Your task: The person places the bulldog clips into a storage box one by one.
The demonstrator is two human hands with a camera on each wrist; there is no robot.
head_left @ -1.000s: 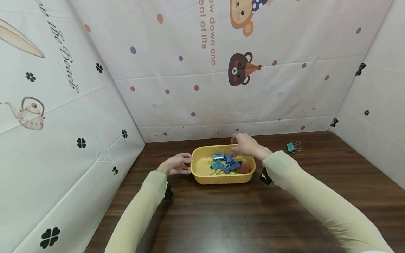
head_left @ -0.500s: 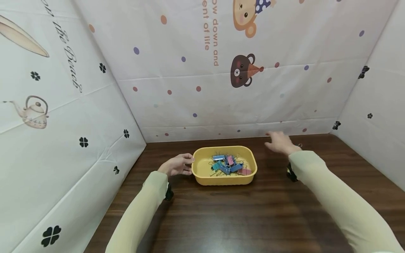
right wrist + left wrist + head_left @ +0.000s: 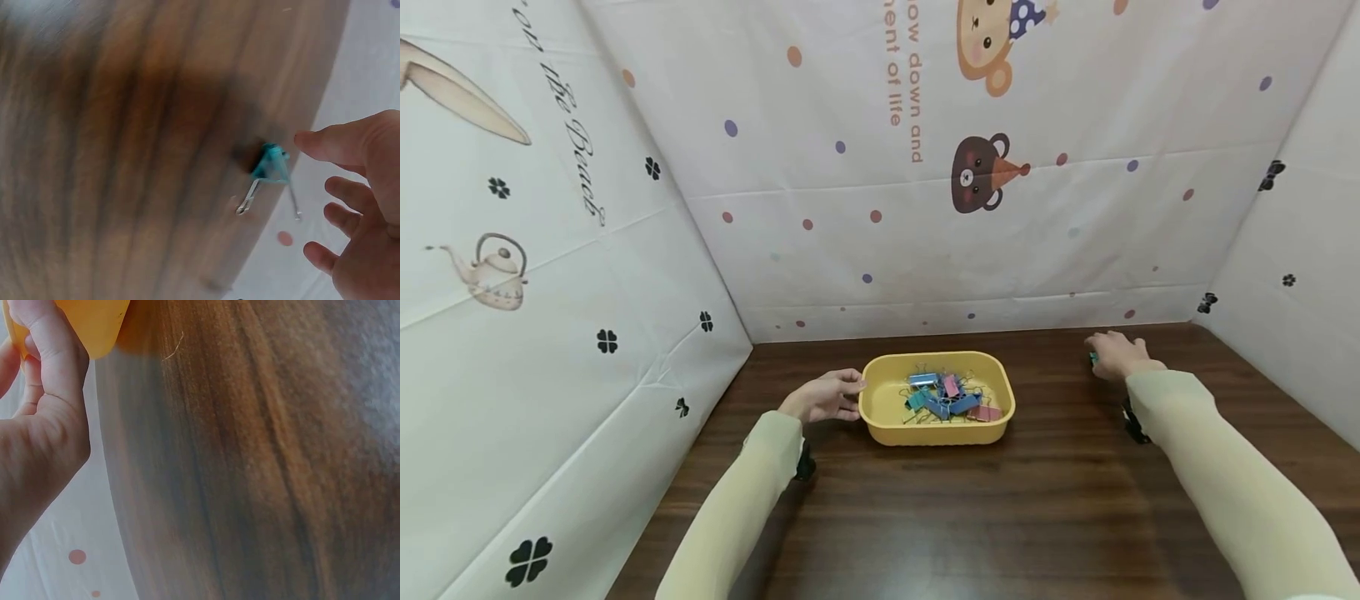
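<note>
At the left end of a yellow plastic basket (image 3: 936, 435), my left hand (image 3: 827, 397) pinches the rim with thumb and fingers. In the left wrist view the fingers (image 3: 59, 359) bend over the basket's yellow wall (image 3: 97, 328). Far to the right, my right hand (image 3: 1122, 356) reaches over a teal binder clip (image 3: 272, 165) on the table, mostly covered in the head view. The right wrist view has the thumb and fingers spread beside the clip, the thumb tip close to its body, nothing held.
Inside the basket lie several binder clips: blue ones (image 3: 965, 404), a teal one (image 3: 917, 401), a pink one (image 3: 951, 386) and a reddish one (image 3: 985, 414). A printed white cloth (image 3: 812, 250) walls the dark wooden table (image 3: 955, 517) at the back and sides.
My right hand has moved from over the basket rightward to the lone teal binder clip. A pink binder clip now shows on the pile. My left hand stays at the basket's rim.
</note>
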